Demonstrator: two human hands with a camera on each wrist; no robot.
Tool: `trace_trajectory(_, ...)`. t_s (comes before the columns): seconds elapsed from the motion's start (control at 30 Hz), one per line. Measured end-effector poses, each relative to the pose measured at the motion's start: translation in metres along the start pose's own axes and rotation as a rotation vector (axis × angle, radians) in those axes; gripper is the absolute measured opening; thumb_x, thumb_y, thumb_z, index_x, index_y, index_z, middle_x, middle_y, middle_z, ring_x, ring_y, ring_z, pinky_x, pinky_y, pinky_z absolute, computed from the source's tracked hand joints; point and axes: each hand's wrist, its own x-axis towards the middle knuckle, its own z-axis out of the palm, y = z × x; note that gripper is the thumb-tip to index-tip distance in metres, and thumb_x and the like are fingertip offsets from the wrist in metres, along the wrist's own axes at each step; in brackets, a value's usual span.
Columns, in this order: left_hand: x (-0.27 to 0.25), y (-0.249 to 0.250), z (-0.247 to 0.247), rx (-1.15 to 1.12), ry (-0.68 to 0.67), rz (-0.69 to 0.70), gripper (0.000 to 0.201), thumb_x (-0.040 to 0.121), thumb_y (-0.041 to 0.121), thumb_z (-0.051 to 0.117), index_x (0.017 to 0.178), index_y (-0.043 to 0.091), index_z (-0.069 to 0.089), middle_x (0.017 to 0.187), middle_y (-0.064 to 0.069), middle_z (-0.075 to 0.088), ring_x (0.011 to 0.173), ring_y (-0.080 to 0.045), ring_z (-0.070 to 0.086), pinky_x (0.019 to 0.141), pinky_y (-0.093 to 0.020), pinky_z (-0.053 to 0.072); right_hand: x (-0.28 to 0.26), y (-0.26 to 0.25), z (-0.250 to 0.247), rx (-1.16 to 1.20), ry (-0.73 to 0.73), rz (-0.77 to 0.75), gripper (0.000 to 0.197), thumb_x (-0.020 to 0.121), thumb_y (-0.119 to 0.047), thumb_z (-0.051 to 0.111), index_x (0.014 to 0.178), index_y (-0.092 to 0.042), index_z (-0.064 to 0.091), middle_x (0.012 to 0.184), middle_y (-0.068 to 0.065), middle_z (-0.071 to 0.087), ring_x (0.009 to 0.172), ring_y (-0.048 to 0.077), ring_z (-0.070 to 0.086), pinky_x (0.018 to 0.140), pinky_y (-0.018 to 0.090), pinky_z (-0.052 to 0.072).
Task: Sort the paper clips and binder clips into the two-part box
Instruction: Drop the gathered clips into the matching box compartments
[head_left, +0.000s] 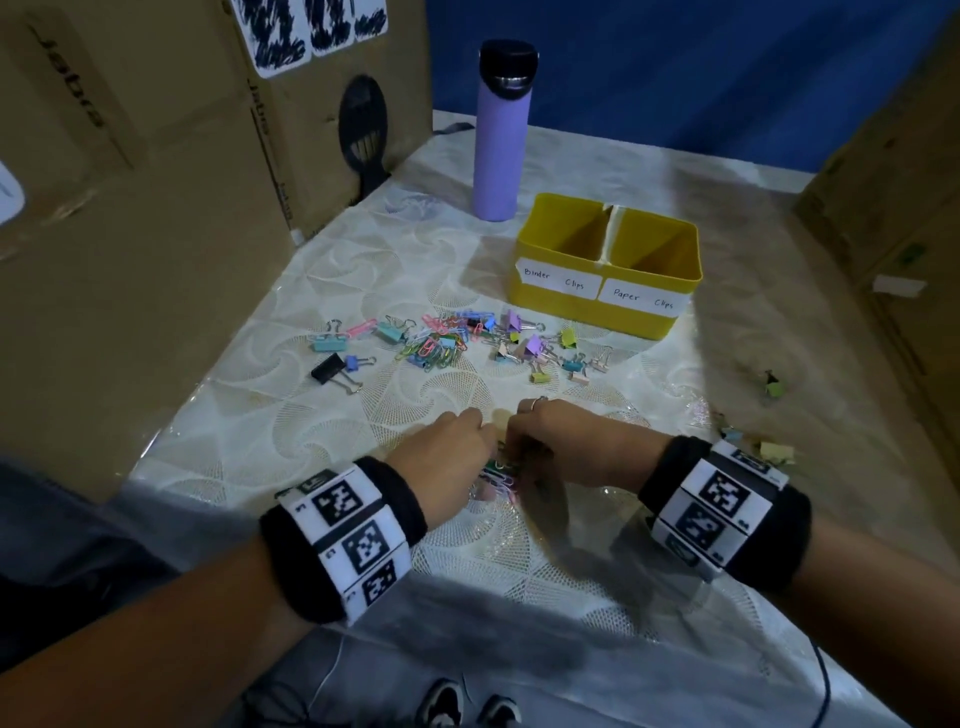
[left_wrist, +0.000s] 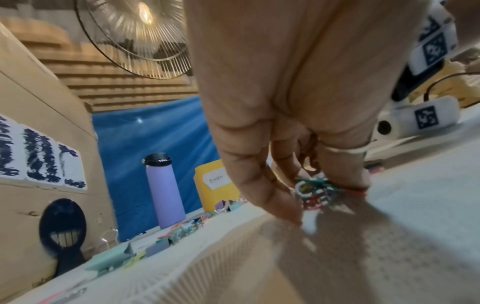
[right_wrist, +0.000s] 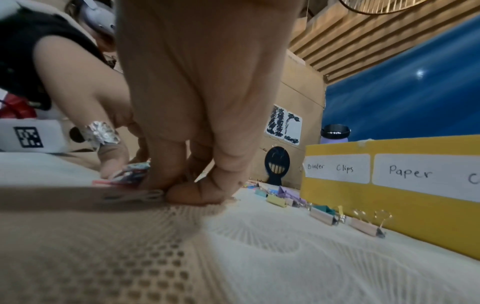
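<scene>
Both hands meet knuckle to knuckle low on the lace-patterned worktop (head_left: 322, 415). The left hand (head_left: 447, 447) and right hand (head_left: 561, 441) curl their fingers round a tangle of thin wire paper clips (head_left: 496, 475). Beyond them lie boxy pastel binder clips (head_left: 535, 345), then the yellow box (head_left: 608, 306).

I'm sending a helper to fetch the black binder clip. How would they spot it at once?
Start at the yellow two-part box and follow the scatter of clips leftward to its far end. There, beside a small blue binder clip, lies the black binder clip. It is the only black one among pastel neighbours.
</scene>
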Motion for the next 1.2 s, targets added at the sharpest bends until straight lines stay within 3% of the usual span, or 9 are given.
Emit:
trace_trajectory(0.13,0.003,0.001,-0.004,0.032,-0.088,-0.012,0.025,0.092,0.019,0.052,0.113,0.004,0.049,0.113,-0.013,0.048,0.103,-0.03,0.052,0.082,-0.035,0.041,-0.007,-0.005,-0.003,-0.058,0.001,0.002,0.024,0.084,-0.013,0.058,0.105,-0.003,0.058,0.109,0.018,0.058,0.099,0.032,0.053,0.081,0.034,0.041)
trace_trajectory(0.37,0.017,-0.016,-0.017,-0.161,-0.147,-0.089,0.024,0.09,0.01,0.056,0.112,0.001,0.06,0.114,-0.015,0.062,0.099,-0.022,0.061,0.078,-0.024,0.04,-0.02,0.003,-0.01,-0.153,-0.015,0.103,0.022,0.081,-0.012,0.059,0.101,-0.002,0.06,0.102,0.016,0.064,0.092,0.029,0.056,0.065,0.026,0.034)
trace_trajectory(0.5,0.028,-0.015,-0.045,-0.202,-0.114,-0.072,0.022,0.085,0.015,0.064,0.104,0.004,0.068,0.104,-0.01,0.069,0.084,-0.013,0.056,0.076,-0.023,0.041,-0.03,0.026,-0.02,0.095,0.006,0.152,0.021,0.079,-0.012,0.065,0.098,-0.006,0.065,0.087,0.005,0.062,0.072,0.014,0.051,0.056,0.018,0.037)
trace_trajectory(0.63,0.053,-0.007,-0.085,-0.249,0.005,-0.006,0.023,0.085,0.02,0.064,0.102,0.006,0.068,0.094,-0.006,0.064,0.084,-0.014,0.052,0.068,-0.022,0.035,-0.044,0.055,-0.051,0.546,0.089,0.236,0.008,0.078,-0.004,0.068,0.085,-0.005,0.067,0.072,0.003,0.068,0.054,0.001,0.063,0.063,0.017,0.054)
trace_trajectory(0.77,0.108,0.017,-0.125,-0.311,0.192,0.093,0.023,0.085,0.022,0.064,0.1,0.005,0.069,0.09,-0.006,0.063,0.083,-0.014,0.053,0.059,-0.019,0.036,-0.04,0.094,-0.108,0.532,0.47,0.405,0.007,0.076,0.005,0.066,0.079,-0.001,0.065,0.065,0.003,0.06,0.057,0.012,0.055,0.058,0.014,0.051)
trace_trajectory(0.87,0.162,0.043,-0.142,-0.363,0.287,0.085,0.027,0.084,0.026,0.065,0.099,0.005,0.071,0.086,-0.008,0.066,0.082,-0.018,0.059,0.062,-0.022,0.04,-0.022,0.133,-0.142,0.389,0.679,0.571,0.015,0.077,-0.001,0.064,0.09,0.006,0.067,0.078,0.015,0.062,0.074,0.027,0.059,0.074,0.034,0.054)
trace_trajectory(1.03,0.229,0.066,-0.138,-0.385,0.276,-0.056,0.032,0.082,0.032,0.067,0.095,0.003,0.073,0.099,-0.016,0.073,0.097,-0.029,0.066,0.085,-0.033,0.051,0.005,0.165,-0.147,0.251,0.51,0.685,0.024,0.088,-0.019,0.054,0.103,-0.007,0.068,0.105,0.017,0.068,0.1,0.032,0.062,0.091,0.037,0.049)
trace_trajectory(1.1,0.235,0.062,-0.136,-0.325,0.23,-0.055,0.036,0.084,0.035,0.064,0.1,0.003,0.071,0.102,-0.017,0.072,0.099,-0.03,0.066,0.087,-0.035,0.051,0.002,0.164,-0.145,0.216,0.482,0.651,0.029,0.092,-0.018,0.046,0.114,-0.008,0.062,0.118,0.019,0.063,0.109,0.036,0.058,0.097,0.041,0.048)
trace_trajectory(1.2,0.22,0.042,-0.139,-0.293,0.274,0.021,0.035,0.086,0.029,0.063,0.111,0.005,0.067,0.113,-0.015,0.069,0.106,-0.027,0.062,0.089,-0.03,0.046,-0.009,0.155,-0.141,0.127,0.569,0.527,0.032,0.09,-0.009,0.046,0.119,-0.007,0.058,0.12,0.018,0.063,0.111,0.034,0.057,0.094,0.037,0.045)
